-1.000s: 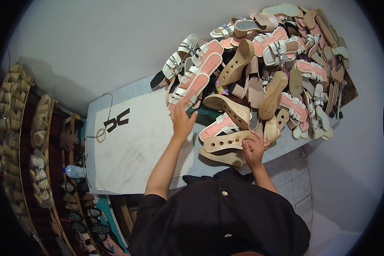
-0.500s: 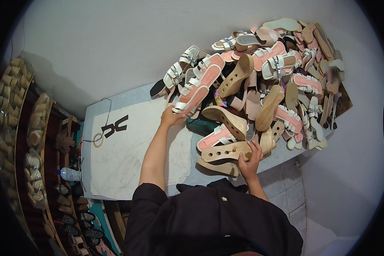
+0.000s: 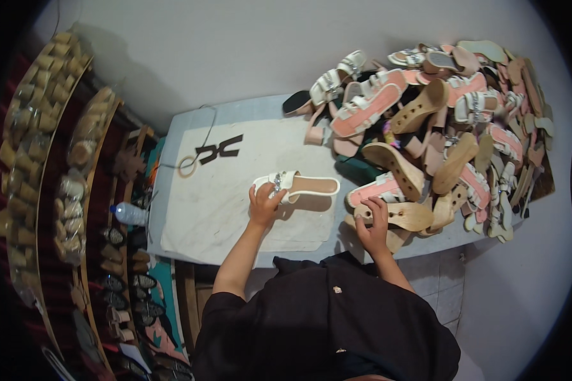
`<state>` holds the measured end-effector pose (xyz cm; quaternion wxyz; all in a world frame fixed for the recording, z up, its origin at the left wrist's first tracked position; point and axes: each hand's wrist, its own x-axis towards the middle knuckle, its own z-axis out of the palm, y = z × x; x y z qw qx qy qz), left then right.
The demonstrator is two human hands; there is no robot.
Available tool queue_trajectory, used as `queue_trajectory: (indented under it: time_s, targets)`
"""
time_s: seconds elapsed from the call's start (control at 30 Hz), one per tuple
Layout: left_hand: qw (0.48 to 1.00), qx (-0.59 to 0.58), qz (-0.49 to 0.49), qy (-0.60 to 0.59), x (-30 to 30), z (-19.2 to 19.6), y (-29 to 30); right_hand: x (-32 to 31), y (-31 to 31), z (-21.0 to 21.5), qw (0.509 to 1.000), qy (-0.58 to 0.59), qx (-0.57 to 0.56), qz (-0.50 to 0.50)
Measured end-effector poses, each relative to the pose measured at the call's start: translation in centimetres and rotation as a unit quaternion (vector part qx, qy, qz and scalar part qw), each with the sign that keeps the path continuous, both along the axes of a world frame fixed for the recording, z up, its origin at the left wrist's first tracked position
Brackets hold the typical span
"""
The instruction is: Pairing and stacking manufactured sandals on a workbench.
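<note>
My left hand (image 3: 264,206) is closed around the strap end of a white slide sandal (image 3: 318,185), which has a tan insole and jewelled straps. The sandal is above the white sheet (image 3: 197,219), its heel end pointing right. At the near left of the shoe pile, my right hand (image 3: 374,232) has its fingers curled over the end of a pale wooden wedge sole (image 3: 408,217) with round holes. A pink-and-white sandal (image 3: 378,188) lies just beyond that hand. Another wooden sole (image 3: 398,240) is partly hidden under the right wrist.
Sandals and wooden soles pile up across the right of the table (image 3: 184,130). Black cut pieces (image 3: 219,149) and a tape ring (image 3: 187,166) lie on the sheet's far left. At left stand shelves of wrapped heels (image 3: 28,168) and a water bottle (image 3: 130,214).
My left hand has left the pink-and-white sandals at the pile's edge and now holds the jewelled white sandal nearer me. My right hand stays at the wooden soles. The view has shifted left.
</note>
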<state>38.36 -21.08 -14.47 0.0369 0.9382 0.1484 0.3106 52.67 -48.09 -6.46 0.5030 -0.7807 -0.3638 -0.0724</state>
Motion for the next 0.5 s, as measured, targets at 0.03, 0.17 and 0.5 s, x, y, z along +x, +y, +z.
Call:
queue_trajectory:
  time_s: [0.03, 0.17, 0.5]
  targets:
    - [1.0, 0.005, -0.005, 0.023, -1.6, -0.6, -0.1, -0.4, 1.0, 0.1, 0.999, -0.016, -0.003, 0.03]
    - [0.983, -0.132, 0.005, 0.129, -6.5, -2.0, -0.3, -0.8, 5.3, 1.1, 0.987, -0.049, -0.107, 0.109]
    - [0.949, -0.262, 0.035, 0.173, -6.5, 0.8, -0.4, 14.2, 16.8, 1.3, 0.91, -0.216, -0.348, -0.063]
